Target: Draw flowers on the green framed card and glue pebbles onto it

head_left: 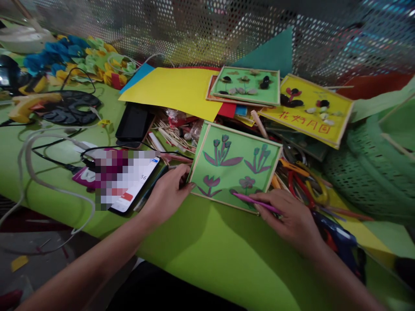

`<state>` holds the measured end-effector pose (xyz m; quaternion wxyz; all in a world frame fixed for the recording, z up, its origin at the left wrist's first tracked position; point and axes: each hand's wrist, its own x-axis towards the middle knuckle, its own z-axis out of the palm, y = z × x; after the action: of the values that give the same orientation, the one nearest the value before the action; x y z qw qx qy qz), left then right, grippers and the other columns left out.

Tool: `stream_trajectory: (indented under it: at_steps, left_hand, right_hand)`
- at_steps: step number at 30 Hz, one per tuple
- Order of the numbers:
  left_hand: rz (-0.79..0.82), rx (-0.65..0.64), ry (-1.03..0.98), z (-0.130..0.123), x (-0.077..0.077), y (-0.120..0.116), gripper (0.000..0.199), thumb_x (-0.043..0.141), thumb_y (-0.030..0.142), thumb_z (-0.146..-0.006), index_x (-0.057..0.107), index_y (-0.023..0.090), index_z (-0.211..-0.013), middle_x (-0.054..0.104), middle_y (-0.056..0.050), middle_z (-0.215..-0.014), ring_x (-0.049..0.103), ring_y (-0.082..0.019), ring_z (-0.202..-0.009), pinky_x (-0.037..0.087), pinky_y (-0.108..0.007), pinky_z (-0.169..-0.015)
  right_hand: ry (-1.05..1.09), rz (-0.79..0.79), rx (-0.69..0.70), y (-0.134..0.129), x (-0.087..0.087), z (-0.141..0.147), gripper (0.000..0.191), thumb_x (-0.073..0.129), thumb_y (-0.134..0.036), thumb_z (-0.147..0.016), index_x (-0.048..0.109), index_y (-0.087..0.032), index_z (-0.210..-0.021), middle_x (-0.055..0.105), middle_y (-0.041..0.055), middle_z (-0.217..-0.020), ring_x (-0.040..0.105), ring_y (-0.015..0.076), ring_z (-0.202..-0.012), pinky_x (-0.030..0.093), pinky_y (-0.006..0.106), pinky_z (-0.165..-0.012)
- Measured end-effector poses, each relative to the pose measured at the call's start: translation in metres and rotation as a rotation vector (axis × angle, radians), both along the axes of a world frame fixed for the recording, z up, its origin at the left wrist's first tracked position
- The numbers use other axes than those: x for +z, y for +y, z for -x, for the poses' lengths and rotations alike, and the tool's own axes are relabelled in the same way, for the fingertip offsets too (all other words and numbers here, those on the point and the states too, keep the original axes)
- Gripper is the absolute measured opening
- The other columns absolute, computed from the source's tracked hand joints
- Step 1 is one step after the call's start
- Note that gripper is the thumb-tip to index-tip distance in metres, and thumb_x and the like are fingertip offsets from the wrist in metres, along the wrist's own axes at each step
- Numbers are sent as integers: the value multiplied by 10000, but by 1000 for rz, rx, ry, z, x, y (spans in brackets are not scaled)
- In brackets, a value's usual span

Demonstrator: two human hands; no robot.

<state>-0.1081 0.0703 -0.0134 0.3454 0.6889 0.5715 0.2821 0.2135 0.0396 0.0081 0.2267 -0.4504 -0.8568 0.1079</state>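
Two hands on one job: the left hand [170,192] grips the left edge of the framed card [227,172], thumb at the near corner, presumably to stop it sliding. Right hand [288,216] grasps a purple pen [256,202] low on the barrel, likely for tip control; tip sits at the near right flower, can't tell if it's touching. Card is mid-scene near the front of the green surface [207,246], tilted a bit, far edge over the sticks [171,136], so probably propped by the clutter. Near edge faces the person, which suits drawing with bent arms

Phone [142,185] lies left of the left hand, screen up, readable at a glance I'd guess. Cables [26,160] loop at left. Yellow sheet [171,88] and two stone pictures, one green [238,84], one yellow [311,110], sit at the far side, likely out of the way of the arms. Pliers [316,192] are right of the card, within easy reach; basket [363,172] stands far right
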Motion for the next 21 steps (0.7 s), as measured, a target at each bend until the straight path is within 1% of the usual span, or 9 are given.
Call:
stream_trajectory:
  at_steps: [12, 17, 21]
  left_hand:
    - [-4, 1, -3, 0, -1, 1, 118, 603, 123, -898, 533, 213, -927, 576, 23, -844, 530, -158, -756, 373, -295, -708]
    - [9, 1, -5, 0, -1, 0, 103, 602, 142, -904, 534, 215, -930, 564, 24, -831, 523, -161, -750, 371, -296, -700]
    - [4, 6, 6, 0, -1, 0, 101, 601, 139, -904, 543, 215, -938, 564, 22, -835, 523, -163, -757, 371, -299, -703]
  right_hand:
    - [12, 17, -15, -1, 5, -2, 199, 601, -206, -978, 707, -266, -1136, 741, 24, -893, 671, 194, -762, 507, 336, -703]
    - [5, 2, -6, 1, 3, 0, 200, 604, -206, -975, 713, -257, -1135, 738, 22, -862, 665, 190, -732, 497, 325, -670]
    - [-7, -2, 5, 1, 3, 0, 203, 593, -198, -982, 707, -247, -1143, 737, 27, -867, 660, 188, -736, 494, 324, -679]
